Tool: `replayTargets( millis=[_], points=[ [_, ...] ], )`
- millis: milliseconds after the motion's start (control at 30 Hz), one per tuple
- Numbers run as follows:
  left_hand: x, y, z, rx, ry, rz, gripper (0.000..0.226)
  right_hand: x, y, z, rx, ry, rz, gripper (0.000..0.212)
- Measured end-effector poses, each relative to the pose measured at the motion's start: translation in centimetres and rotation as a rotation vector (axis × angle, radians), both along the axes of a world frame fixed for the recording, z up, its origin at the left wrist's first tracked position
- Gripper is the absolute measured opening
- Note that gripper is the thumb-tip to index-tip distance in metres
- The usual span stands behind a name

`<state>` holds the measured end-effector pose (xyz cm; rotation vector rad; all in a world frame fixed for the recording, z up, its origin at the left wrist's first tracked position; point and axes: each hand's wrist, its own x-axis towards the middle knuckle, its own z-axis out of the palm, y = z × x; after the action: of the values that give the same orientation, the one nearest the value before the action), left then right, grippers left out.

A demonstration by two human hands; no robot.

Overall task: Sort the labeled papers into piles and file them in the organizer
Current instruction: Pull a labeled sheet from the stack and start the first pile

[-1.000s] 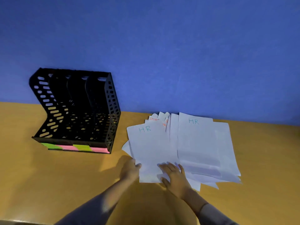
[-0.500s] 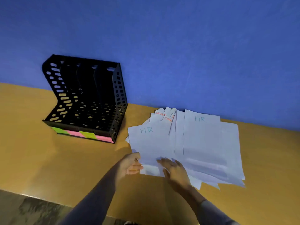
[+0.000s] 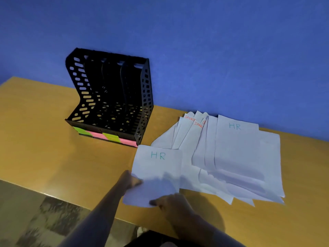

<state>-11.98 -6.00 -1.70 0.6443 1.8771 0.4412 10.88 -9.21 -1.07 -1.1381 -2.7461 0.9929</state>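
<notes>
Together we hold an HR sheet (image 3: pixel 158 168) near the desk's (image 3: pixel 44 148) front edge. Our left hand (image 3: pixel 130 181) pinches its left edge, and our right hand (image 3: pixel 173 202) pinches its near edge. Its right side overlaps the fanned papers (image 3: pixel 240 157). The organizer (image 3: pixel 110 97) stands at the back edge.

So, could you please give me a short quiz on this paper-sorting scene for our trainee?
1. True or false: the near sheet that the left hand pinches is marked SPORT.
2. Where does the organizer stand relative to the spread papers? A) left of them B) right of them C) on top of them
3. Fill in: the sticky notes on the organizer's front edge are green and ____.
Key: 1 false, it reads HR; 2 A; 3 pink.
</notes>
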Motion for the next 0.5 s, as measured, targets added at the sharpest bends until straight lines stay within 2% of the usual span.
replayTargets(
  millis=[100,200,333,500],
  points=[
    [-2.4,-1.8,-0.9,-0.033,0.152,-0.093,0.019,-1.7,-0.2,0.8,-0.066,0.001,0.058,0.042],
    [-5.3,-3.2,-1.5,-0.065,0.225,-0.021,0.038,-2.1,0.0,0.8,-0.151,0.030,-0.001,0.049],
    [-9.3,-4.6,-1.7,-0.078,0.305,0.079,0.037,-2.6,1.1,0.6,-0.126,0.052,-0.094,0.037],
    [-14.8,-5.0,-2.0,-0.109,0.372,0.150,0.044,-2.5,1.6,0.4,-0.070,0.016,-0.146,0.038]
  ],
)
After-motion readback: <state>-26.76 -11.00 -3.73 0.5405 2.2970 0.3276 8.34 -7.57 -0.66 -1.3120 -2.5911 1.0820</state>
